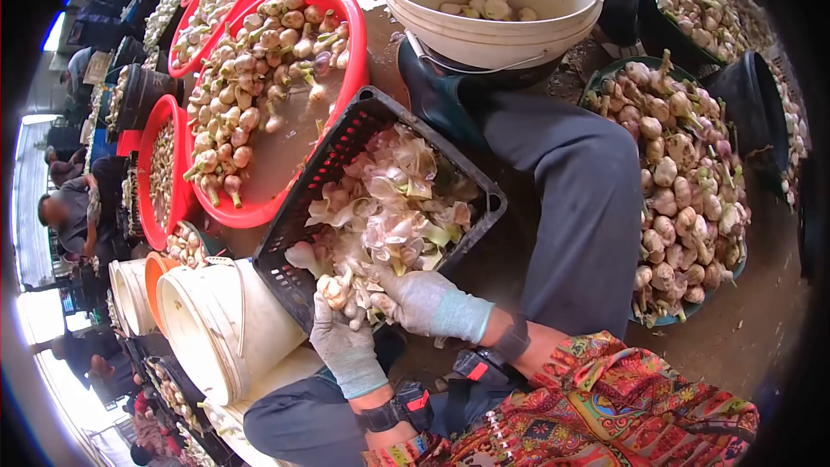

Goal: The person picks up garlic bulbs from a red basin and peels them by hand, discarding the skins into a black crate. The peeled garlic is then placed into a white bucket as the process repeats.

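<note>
Both my hands wear whitish gloves with pale blue-green cuffs, and they meet over the near end of a black plastic crate [290, 199]. In the fingers of my left hand [344, 353] is a garlic bulb [334, 291], partly covered by those fingers. From the other side my right hand [430, 304] closes its fingertips at the bulb; the exact pinch point is hard to see. Loose garlic skins [393, 199], papery white and pinkish, heap up inside the crate just beyond my hands.
Red basins hold garlic bulbs, the nearest basin [354, 43] beyond the crate. A white bucket [493, 30] with several peeled bulbs stands ahead. Another heaped garlic pile [683, 182] lies right of my knee. White buckets [203, 329] stand left; a person [78, 216] is farther off.
</note>
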Demonstrator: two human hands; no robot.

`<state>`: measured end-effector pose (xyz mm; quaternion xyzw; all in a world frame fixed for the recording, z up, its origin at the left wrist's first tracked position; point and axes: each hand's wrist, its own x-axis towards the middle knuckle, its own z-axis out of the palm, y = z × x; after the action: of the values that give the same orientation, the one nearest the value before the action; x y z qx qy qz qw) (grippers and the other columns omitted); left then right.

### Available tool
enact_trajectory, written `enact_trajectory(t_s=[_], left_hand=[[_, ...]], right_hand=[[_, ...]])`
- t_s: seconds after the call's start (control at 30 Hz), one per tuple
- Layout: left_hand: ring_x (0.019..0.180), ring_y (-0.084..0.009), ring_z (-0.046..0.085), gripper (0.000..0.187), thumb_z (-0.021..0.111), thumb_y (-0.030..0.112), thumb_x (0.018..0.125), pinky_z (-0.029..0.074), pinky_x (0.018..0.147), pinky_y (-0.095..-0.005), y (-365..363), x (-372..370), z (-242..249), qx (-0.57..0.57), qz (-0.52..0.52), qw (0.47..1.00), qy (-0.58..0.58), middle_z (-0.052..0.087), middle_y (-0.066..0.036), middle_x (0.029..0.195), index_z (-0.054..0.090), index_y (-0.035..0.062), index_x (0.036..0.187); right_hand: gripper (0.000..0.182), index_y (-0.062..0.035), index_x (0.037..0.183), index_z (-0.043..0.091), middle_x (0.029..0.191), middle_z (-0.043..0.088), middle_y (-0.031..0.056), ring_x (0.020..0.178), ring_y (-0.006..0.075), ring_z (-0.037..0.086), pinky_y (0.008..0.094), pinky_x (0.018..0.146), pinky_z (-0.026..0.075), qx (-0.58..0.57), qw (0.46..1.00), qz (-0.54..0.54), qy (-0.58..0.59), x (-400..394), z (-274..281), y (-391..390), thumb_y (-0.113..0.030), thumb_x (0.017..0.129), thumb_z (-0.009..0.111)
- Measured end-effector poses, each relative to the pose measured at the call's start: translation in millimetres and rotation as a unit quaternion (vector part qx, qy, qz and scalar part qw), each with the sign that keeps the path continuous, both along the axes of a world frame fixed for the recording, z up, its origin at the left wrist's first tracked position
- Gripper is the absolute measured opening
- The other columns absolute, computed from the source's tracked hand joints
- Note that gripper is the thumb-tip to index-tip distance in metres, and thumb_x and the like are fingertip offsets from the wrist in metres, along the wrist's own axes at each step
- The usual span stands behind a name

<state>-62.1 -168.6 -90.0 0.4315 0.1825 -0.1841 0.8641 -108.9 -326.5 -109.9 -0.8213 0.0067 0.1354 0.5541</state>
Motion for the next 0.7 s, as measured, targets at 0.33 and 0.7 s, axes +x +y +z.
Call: enact_trajectory(t_s=[0.33, 0.7], left_hand=[[0.058, -0.0151, 0.053, 0.029, 0.05, 0.024, 0.096, 0.039, 0.042, -0.0231, 11, -34, 3, 0.044, 0.019, 0.997, 0.063, 0.063, -0.01, 0.087, 0.056, -0.0021, 0.106], [0.056, -0.0123, 0.053, 0.029, 0.056, 0.022, 0.092, 0.038, 0.042, -0.0207, 31, -29, 4, 0.109, -0.084, 0.99, 0.009, 0.063, -0.008, 0.083, 0.057, -0.003, 0.107]], right_hand=[[0.046, -0.0056, 0.133, 0.035, 0.071, 0.062, 0.0193, 0.067, 0.0379, 0.062, 0.0485, 0.059, 0.049, -0.008, 0.997, 0.045, -0.056, -16, -3, 19, -0.028, 0.094, 0.045], [0.028, -0.0033, 0.109, 0.057, 0.081, 0.064, 0.0197, 0.079, 0.0387, 0.063, 0.0427, 0.07, 0.049, 0.369, 0.913, -0.071, 0.158, -15, -11, 28, -0.025, 0.093, 0.049]])
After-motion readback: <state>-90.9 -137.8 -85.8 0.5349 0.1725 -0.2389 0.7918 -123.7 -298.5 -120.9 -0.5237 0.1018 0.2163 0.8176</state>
